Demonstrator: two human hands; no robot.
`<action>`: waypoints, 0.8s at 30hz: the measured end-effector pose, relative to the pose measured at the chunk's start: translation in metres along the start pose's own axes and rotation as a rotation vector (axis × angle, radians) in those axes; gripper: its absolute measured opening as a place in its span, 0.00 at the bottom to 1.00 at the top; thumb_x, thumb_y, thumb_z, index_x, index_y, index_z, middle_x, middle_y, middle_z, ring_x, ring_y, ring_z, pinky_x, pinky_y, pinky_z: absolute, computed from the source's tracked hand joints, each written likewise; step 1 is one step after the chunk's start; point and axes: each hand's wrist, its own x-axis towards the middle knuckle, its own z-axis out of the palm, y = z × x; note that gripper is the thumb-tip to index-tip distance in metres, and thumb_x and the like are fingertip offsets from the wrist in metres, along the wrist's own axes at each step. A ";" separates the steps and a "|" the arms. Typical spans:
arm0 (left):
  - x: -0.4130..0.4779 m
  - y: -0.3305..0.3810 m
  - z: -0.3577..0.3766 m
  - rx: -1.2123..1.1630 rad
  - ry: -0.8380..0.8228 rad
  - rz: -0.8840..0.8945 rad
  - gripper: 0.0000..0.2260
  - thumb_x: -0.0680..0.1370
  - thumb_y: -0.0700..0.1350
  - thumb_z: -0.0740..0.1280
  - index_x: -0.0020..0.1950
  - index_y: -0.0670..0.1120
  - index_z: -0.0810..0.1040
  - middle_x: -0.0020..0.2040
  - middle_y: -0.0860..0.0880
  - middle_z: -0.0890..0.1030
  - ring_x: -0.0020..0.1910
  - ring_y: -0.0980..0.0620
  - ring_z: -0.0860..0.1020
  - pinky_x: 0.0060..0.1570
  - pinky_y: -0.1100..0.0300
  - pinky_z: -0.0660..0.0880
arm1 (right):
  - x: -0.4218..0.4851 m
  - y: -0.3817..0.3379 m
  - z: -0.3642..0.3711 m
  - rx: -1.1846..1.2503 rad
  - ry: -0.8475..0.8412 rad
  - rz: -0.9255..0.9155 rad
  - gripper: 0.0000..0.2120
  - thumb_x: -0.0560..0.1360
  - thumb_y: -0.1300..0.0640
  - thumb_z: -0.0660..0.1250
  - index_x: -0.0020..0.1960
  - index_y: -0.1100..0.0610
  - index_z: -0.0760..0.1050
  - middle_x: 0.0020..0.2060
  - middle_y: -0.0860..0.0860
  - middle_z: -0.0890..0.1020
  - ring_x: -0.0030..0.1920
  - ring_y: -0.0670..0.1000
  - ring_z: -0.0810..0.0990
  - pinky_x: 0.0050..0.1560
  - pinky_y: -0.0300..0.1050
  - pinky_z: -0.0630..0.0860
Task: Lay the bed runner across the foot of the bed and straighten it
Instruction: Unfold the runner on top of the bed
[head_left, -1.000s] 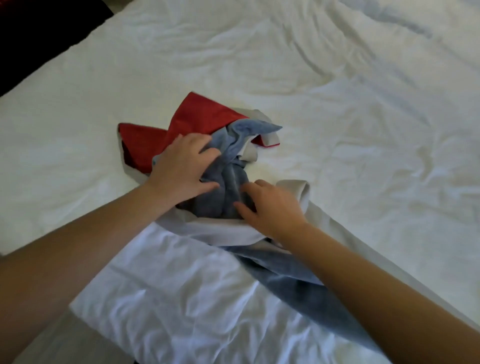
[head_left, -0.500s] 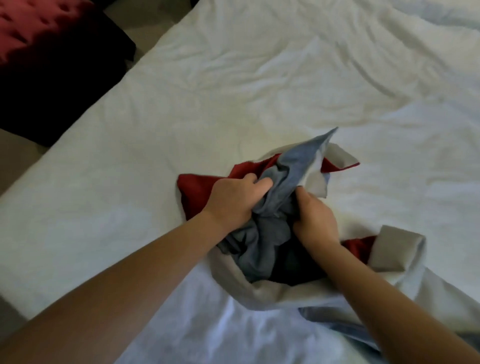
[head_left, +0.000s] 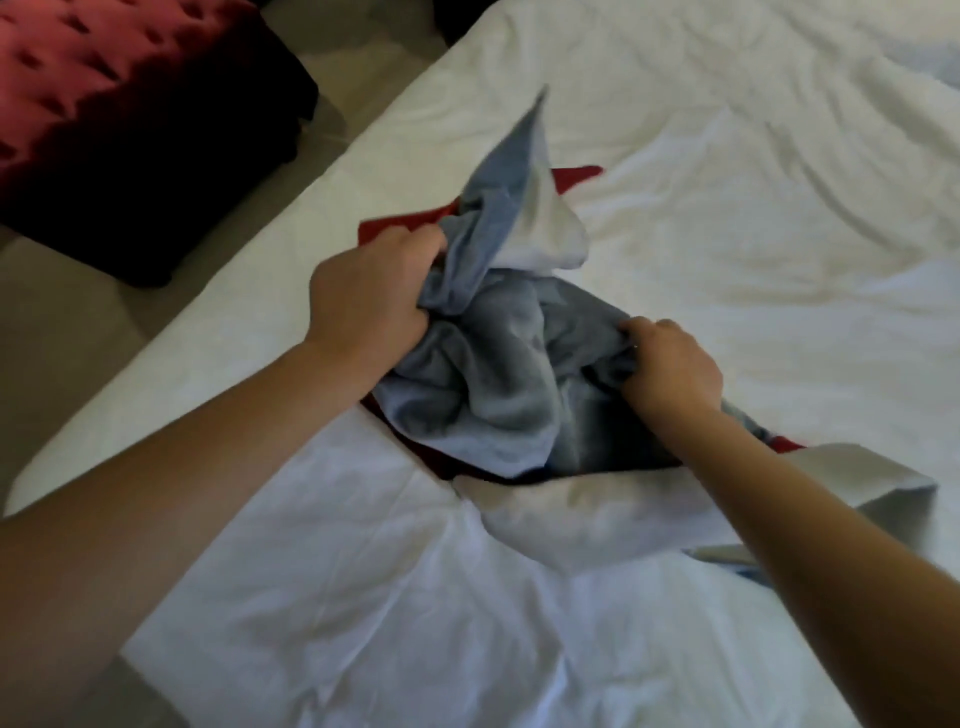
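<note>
Head view shows the runner (head_left: 498, 384) bunched near the bed's (head_left: 753, 218) left edge, gripped between left hand (head_left: 366, 296) and right hand (head_left: 670, 366), both fisted in its folds, its free length trailing toward the right.

Two bare forearms, no sleeves in sight, left hand (head_left: 366, 293) and right hand (head_left: 672, 364) uncovered, no gloves, no watch or bracelet at either wrist, any rings too blurred to tell
</note>
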 end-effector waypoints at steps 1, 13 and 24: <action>-0.001 -0.008 0.008 0.008 -0.092 -0.034 0.11 0.72 0.42 0.66 0.54 0.48 0.73 0.48 0.44 0.77 0.43 0.38 0.78 0.32 0.52 0.71 | 0.001 -0.012 0.000 -0.019 -0.012 -0.015 0.22 0.71 0.61 0.65 0.65 0.54 0.69 0.54 0.58 0.74 0.53 0.62 0.75 0.44 0.50 0.68; -0.046 -0.049 0.041 -0.340 -0.484 -0.099 0.25 0.70 0.45 0.69 0.66 0.54 0.67 0.50 0.45 0.77 0.49 0.45 0.77 0.45 0.47 0.77 | -0.034 -0.141 0.026 0.244 -0.263 -0.436 0.41 0.69 0.51 0.71 0.75 0.47 0.51 0.64 0.57 0.66 0.59 0.60 0.72 0.54 0.57 0.76; -0.046 -0.141 -0.034 -0.054 -0.076 -0.238 0.23 0.68 0.38 0.66 0.61 0.52 0.72 0.54 0.44 0.77 0.53 0.39 0.76 0.43 0.47 0.76 | -0.011 -0.245 0.005 0.516 -0.086 -0.733 0.24 0.76 0.61 0.62 0.72 0.54 0.64 0.57 0.58 0.75 0.51 0.60 0.77 0.52 0.55 0.74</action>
